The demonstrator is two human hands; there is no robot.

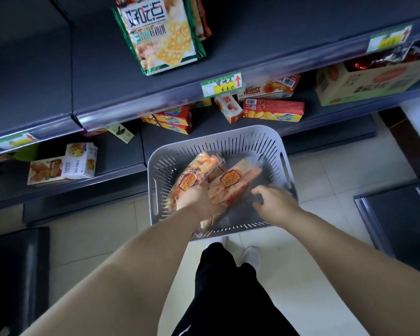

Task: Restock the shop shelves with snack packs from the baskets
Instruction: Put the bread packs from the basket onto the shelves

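As I bend over the grey basket (286,166) on the floor, my left hand (197,196) lies on the left snack pack (192,170), its fingers hidden. My right hand (275,202) curls at the clear end of the right snack pack (233,183), and I cannot tell whether it grips. Beyond, biscuit boxes (273,110) lie on the lower shelf (121,151).

1. A pale tiled floor (325,178) is spreading from 3 o'clock round to 8 o'clock.
2. A green-and-yellow price label (221,84) with a red arrow is sitting toward 12 o'clock.
3. A printed cardboard carton (374,83) is lying at 2 o'clock, holding shiny red wrappers.
4. A dark glossy unit (398,226) is standing at 4 o'clock.
5. A dark block (12,275) is sitting at 8 o'clock.
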